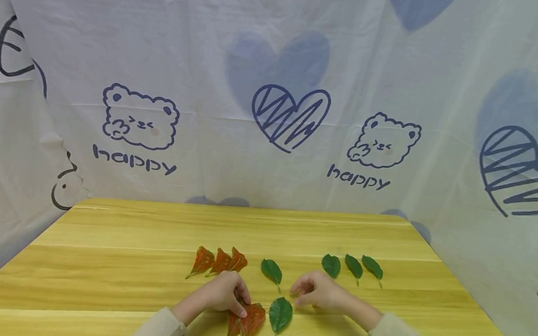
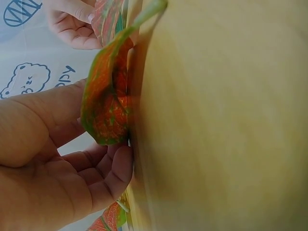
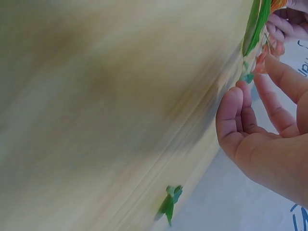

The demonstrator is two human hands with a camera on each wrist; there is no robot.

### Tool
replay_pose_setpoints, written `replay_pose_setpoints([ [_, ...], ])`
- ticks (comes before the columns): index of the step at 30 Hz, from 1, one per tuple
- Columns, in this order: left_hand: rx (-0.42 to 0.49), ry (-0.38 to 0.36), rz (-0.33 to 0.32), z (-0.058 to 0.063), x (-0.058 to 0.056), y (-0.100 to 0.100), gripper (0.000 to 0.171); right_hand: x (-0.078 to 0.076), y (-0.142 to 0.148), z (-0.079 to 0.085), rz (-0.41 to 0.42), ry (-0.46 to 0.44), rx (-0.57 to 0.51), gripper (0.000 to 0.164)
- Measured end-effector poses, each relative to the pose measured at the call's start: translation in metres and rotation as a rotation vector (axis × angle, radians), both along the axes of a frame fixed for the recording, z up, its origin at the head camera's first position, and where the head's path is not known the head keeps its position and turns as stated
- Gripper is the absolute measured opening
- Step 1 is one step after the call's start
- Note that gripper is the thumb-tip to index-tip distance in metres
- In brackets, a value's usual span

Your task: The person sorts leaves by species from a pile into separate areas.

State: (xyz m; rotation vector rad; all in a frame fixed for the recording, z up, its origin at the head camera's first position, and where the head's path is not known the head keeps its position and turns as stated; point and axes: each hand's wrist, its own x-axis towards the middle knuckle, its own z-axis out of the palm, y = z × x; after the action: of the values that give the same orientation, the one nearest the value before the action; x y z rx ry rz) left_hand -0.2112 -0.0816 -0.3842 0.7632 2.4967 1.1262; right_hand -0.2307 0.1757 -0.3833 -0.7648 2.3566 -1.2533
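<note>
My left hand (image 1: 228,292) is at the front of the table, its thumb and fingers pinching the edge of a red leaf (image 1: 255,319) with green margins. A second red leaf (image 1: 232,328) lies partly under that one. Up close in the left wrist view, the red leaf (image 2: 108,106) stands tilted between thumb and curled fingers. A serrated green leaf (image 1: 280,313) lies just right of the red pair, and another green leaf (image 1: 271,271) is behind it. To their right hovers my right hand (image 1: 319,291), fingers loosely bent, holding nothing.
Several red leaves (image 1: 203,260) form a row farther back on the left of the wooden table (image 1: 111,261). On the right, three green leaves (image 1: 354,266) make a similar row. A white cloth (image 1: 215,150) printed with hearts and bears hangs behind the table.
</note>
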Motion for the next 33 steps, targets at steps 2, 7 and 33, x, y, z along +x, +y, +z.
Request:
replay_pose_setpoints([
  [2, 0.0, 0.001, 0.0, 0.0, 0.0, 0.0, 0.014, 0.001, -0.003, 0.0, 0.014, -0.009, -0.003, 0.017],
  [7, 0.002, -0.004, 0.002, -0.001, 0.0, 0.0, 0.015, 0.005, -0.007, -0.001, 0.031, -0.077, -0.012, 0.016],
  [33, 0.013, 0.015, -0.055, 0.006, -0.002, -0.003, 0.009, 0.005, -0.018, -0.005, 0.079, -0.022, 0.032, 0.013],
])
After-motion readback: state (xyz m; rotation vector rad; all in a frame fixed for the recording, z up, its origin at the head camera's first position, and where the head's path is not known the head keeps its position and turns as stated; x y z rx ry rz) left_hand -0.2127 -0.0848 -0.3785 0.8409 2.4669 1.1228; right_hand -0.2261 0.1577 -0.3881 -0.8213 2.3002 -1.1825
